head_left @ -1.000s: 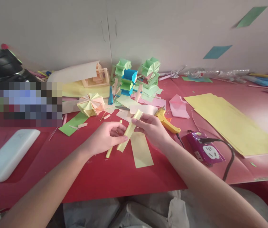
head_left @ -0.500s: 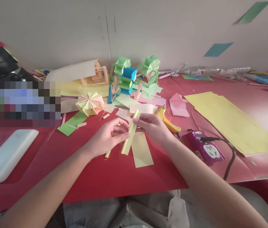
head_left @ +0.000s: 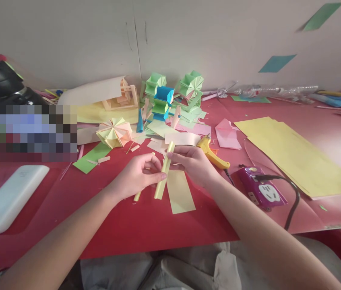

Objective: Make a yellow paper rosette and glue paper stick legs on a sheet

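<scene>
A pale yellow folded paper strip (head_left: 162,186) is held tilted between both hands over the red tabletop. My left hand (head_left: 142,172) pinches its lower middle between thumb and fingers. Near its upper end, my right hand (head_left: 192,164) grips it, thumb on top. Below my right hand a flat pale yellow paper rectangle (head_left: 181,195) lies on the table. Another thin yellow strip (head_left: 137,196) rests beneath my left hand, mostly covered by it. A yellow hot glue gun (head_left: 214,155) lies just beyond my right hand.
Behind my hands stand folded paper wheels (head_left: 114,133) and a blue and green paper piece (head_left: 162,104) among scraps. To the right are a purple power outlet (head_left: 261,187) with a black cord and yellow sheets (head_left: 297,155). A white power bank (head_left: 11,199) lies left.
The strip has turned slightly, its upper end shifting a little left, and its folded edges show more openly. Both hands keep their hold with small finger movements.
</scene>
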Demonstrator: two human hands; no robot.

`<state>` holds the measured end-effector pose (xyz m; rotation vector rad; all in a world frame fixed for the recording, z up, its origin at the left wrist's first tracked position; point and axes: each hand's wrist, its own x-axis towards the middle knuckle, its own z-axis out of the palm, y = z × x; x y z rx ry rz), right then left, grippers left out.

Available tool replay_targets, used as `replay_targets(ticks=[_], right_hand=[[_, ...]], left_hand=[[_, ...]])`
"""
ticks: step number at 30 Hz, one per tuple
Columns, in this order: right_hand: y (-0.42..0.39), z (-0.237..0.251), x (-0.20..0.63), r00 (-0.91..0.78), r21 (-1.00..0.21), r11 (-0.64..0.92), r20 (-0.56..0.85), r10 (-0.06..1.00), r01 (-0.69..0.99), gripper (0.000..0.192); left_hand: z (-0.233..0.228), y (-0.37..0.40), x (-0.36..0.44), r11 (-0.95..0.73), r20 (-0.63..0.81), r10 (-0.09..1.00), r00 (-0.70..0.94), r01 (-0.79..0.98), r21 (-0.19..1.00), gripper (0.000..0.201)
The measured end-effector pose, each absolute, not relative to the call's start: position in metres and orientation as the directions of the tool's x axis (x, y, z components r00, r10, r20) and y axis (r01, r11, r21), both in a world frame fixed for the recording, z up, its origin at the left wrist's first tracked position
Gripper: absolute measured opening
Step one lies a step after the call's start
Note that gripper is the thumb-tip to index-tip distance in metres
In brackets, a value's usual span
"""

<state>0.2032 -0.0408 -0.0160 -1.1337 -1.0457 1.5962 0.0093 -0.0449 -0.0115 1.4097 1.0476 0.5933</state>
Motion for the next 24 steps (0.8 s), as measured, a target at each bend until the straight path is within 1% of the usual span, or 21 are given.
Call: replay_targets(ticks=[8,12,15,17,18,19,20,22,24], right_hand=[[-0.041,-0.016,0.204,-0.178,-0.952,-0.252,-0.221,0.959,-0.174,0.036],[-0.041,-0.017,0.203,-0.184,-0.956,-0.241,-0.21,0.96,-0.168,0.037],[-0.042,-0.016,0.203,-0.206,-0.961,-0.243,-0.213,0.955,-0.135,0.038],[-0.043,-0.016,0.203,-0.234,-0.966,-0.245,-0.219,0.947,-0.086,0.037],[-0.044,-0.016,0.203,-0.248,-0.968,-0.245,-0.222,0.943,-0.063,0.037],[-0.044,-0.017,0.202,-0.258,-0.969,-0.244,-0.225,0.94,-0.044,0.037],[-0.044,-0.017,0.201,-0.258,-0.97,-0.242,-0.227,0.939,-0.031,0.036],[-0.044,-0.021,0.197,-0.236,-0.97,-0.243,-0.232,0.944,-0.015,0.036],[-0.043,-0.025,0.194,-0.202,-0.971,-0.24,-0.236,0.951,0.007,0.036]], left_hand=[[-0.012,-0.046,0.012,0.165,-0.257,0.853,0.454,0.232,0.958,0.033],[-0.014,-0.049,0.012,0.147,-0.252,0.845,0.472,0.248,0.958,0.033],[-0.013,-0.049,0.006,0.056,-0.212,0.837,0.505,0.306,0.95,0.033],[-0.01,-0.047,-0.001,-0.079,-0.149,0.839,0.523,0.388,0.918,0.034],[-0.008,-0.046,-0.006,-0.157,-0.117,0.845,0.523,0.45,0.879,0.035],[-0.006,-0.045,-0.01,-0.242,-0.076,0.851,0.52,0.515,0.822,0.039],[-0.006,-0.044,-0.014,-0.32,-0.037,0.847,0.53,0.563,0.762,0.047],[-0.006,-0.042,-0.018,-0.444,0.018,0.817,0.576,0.608,0.659,0.072],[-0.009,-0.041,-0.019,-0.519,0.01,0.778,0.628,0.636,0.571,0.096]])
